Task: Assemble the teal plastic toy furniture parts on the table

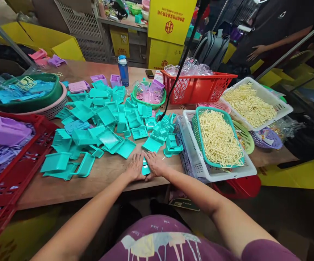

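Near the front edge of the wooden table, my left hand [135, 167] and my right hand [155, 165] press in from both sides on a small teal plastic piece [145, 168]. Its middle shows between my hands; the rest is hidden under my fingers. Fingers of both hands are bent round it, close together. Just beyond lie a teal tray-like part [153, 143] and another flat teal part [126, 148]. A large heap of teal moulded parts [109, 116] spreads to the left and ahead.
A white crate [227, 174] holding a teal basket of cream plastic pieces [219, 137] stands close on my right. Red crates [41, 145] line the left. Behind the heap are a blue bottle [123, 71] and a red basket [195, 92]. A black cable [173, 85] hangs down mid-table.
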Action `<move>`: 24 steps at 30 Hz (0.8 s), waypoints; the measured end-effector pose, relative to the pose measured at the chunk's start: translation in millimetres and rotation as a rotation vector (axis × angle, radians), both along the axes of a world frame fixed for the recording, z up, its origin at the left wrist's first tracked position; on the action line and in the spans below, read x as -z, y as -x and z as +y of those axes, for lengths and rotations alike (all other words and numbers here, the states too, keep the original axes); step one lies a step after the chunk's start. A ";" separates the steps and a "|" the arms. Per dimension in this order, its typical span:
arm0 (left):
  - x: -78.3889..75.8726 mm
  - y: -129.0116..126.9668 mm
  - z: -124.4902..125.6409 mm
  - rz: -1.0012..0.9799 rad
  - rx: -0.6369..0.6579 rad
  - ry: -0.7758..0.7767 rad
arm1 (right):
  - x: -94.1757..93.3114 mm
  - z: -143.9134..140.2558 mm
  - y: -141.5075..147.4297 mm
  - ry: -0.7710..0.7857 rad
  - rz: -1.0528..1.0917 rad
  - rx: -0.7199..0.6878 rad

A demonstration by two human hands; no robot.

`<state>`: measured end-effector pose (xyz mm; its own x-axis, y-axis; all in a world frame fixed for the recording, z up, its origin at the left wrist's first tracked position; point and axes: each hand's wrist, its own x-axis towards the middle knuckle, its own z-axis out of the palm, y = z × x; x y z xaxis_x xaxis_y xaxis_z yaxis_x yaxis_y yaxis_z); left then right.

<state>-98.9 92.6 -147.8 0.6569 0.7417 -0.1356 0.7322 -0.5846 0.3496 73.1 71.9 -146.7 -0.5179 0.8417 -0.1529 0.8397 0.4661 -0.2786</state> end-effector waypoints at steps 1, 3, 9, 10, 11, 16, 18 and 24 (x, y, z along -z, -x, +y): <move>-0.8 -1.9 0.6 0.008 0.011 0.002 | 0.1 1.3 0.6 -0.012 -0.016 -0.009; -1.7 -5.4 0.5 0.024 0.024 0.004 | -0.2 2.0 0.6 -0.037 -0.023 -0.008; -1.0 -10.6 -0.7 0.035 0.012 0.021 | -1.1 4.0 -0.6 -0.035 0.000 -0.011; -0.4 -10.5 -0.5 0.026 0.012 0.022 | -0.2 4.5 -0.4 -0.030 0.003 -0.010; 0.3 -9.8 0.0 0.013 0.017 0.023 | 1.1 4.8 -0.3 -0.026 0.010 -0.011; 7.9 11.8 4.3 -0.152 0.081 0.032 | 8.7 3.3 -3.2 -0.001 0.170 0.062; 11.4 30.1 5.6 -0.344 -0.020 0.075 | 10.3 -1.1 -5.4 0.039 0.333 0.139; -3.0 68.8 4.4 -0.471 -0.062 0.172 | 14.4 -27.5 -1.2 0.265 0.770 0.318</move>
